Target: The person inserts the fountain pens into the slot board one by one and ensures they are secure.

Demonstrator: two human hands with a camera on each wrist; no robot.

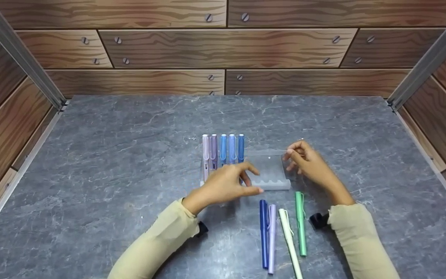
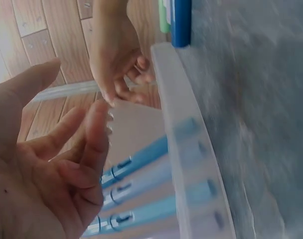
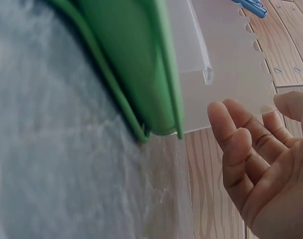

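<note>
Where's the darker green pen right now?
In the head view, the darker green pen lies right of centre on the marbled tabletop, between the pale green pen and the right sleeve, below the translucent pen holder.

In the left half of a clear rack (image 1: 268,166), five purple and blue pens (image 1: 223,149) are seated; dark-blue, lavender, pale-green and green pens (image 1: 271,239) are laid in front.

From above, the head camera looks forward and down across the tabletop (image 1: 110,155) to the wood-patterned wall (image 1: 223,48). The left-wrist camera looks sideways from low beside the left hand (image 1: 223,184), toward the right hand (image 1: 311,164); the right-wrist camera, also low and tilted, has a green pen (image 3: 126,59) looming nearest. All three share the clear rack (image 1: 271,186).
</note>
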